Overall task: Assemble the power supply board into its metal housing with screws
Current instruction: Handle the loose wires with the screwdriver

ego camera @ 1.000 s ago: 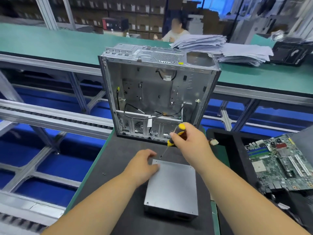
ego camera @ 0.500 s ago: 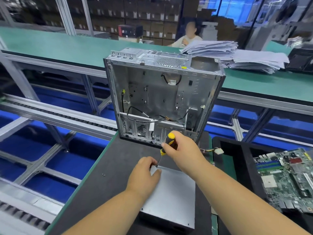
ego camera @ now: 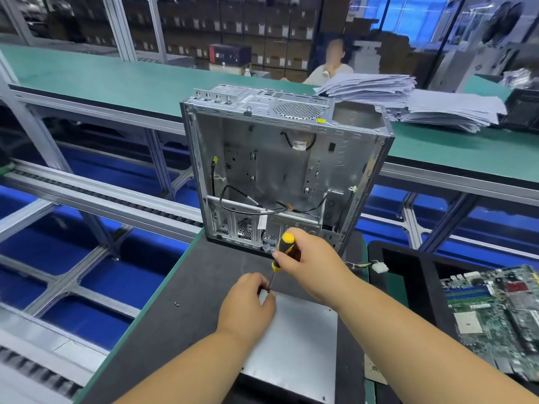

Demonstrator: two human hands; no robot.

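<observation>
A grey metal power supply housing point(ego camera: 297, 342) lies flat on the dark mat in front of me. My right hand point(ego camera: 312, 263) grips a yellow-and-black screwdriver point(ego camera: 282, 248), its thin shaft pointing down at the housing's far left corner. My left hand point(ego camera: 248, 304) rests on that corner, its fingertips pinching something small, apparently a screw, at the screwdriver tip. Behind stands an open silver computer chassis point(ego camera: 280, 167) with loose black cables inside.
A loose screw point(ego camera: 176, 303) lies on the black mat point(ego camera: 186, 330) to the left. A green motherboard point(ego camera: 495, 313) sits in a black tray at the right. A white connector point(ego camera: 380, 268) trails from the housing. Paper stacks point(ego camera: 408, 100) lie on the far green bench.
The screwdriver has tilted more upright and its tip has come down to the housing's far left corner. My left fingers have closed round the tip. The camera moved closer.
</observation>
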